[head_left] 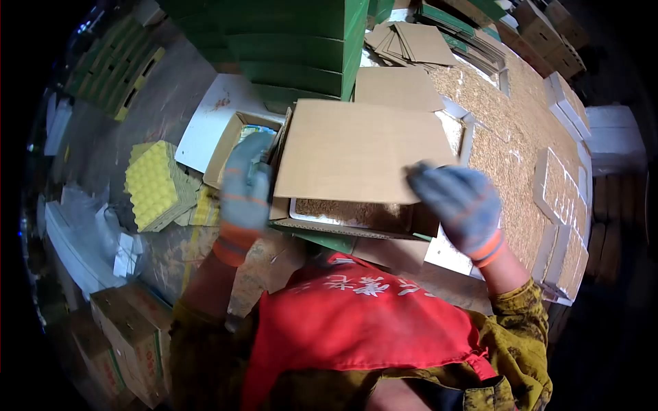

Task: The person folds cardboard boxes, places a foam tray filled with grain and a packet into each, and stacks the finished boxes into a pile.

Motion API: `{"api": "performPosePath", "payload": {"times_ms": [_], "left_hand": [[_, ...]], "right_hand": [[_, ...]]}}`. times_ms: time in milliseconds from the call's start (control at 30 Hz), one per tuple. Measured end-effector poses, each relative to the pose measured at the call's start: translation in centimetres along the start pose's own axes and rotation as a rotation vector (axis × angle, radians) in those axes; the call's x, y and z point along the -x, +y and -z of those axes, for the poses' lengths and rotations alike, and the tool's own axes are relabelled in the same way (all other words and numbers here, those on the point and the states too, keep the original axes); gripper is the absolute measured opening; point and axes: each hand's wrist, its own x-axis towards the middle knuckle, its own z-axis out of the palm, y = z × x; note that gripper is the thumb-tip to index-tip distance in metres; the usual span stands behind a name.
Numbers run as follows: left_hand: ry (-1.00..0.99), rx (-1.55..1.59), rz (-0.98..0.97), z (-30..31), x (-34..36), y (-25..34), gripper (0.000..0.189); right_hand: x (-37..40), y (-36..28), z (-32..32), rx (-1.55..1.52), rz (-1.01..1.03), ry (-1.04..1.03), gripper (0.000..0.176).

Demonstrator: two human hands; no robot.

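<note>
A flat cardboard sheet [363, 147] lies tilted across the top of an open cardboard box [329, 229]. Through the gap below its near edge, brown loose granular material [349, 211] shows inside a white liner. My right hand [462, 202], in a grey and orange glove, has its fingers closed at the sheet's right side; its fingertips are blurred. At the box's left side, my left hand [245, 185] in a matching glove has its fingers stretched upward. Just beyond it stands a smaller open carton [229, 147] with blue-and-white packets [257, 130] inside.
Stacked green crates [288, 48] rise behind the box. To the right spreads a surface of brown granules [510, 137] with white trays [548, 185]. Cardboard sheets [411, 44] lie at the back. Yellow egg trays [156, 185] and closed cartons [133, 335] stand left.
</note>
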Motion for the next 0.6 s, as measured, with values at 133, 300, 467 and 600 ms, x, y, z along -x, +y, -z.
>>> {"api": "performPosePath", "payload": {"times_ms": [133, 300, 467, 600], "left_hand": [[0.017, 0.215, 0.03, -1.5, 1.3, -5.3, 0.037], [-0.295, 0.546, 0.478, -1.4, 0.0, -2.7, 0.037], [-0.273, 1.039, 0.619, -4.1, 0.7, -7.2, 0.045], [-0.571, 0.52, 0.788, -7.8, 0.9, -7.3, 0.069]], "right_hand": [[-1.0, -1.8, -3.6, -0.17, 0.125, -0.357, 0.017], [-1.5, -2.2, -3.5, -0.258, -0.045, -0.504, 0.027], [2.6, 2.0, -0.5, -1.175, -0.796, 0.211, 0.042], [5.3, 2.3, -9.1, -1.57, -1.293, 0.177, 0.065]]}}
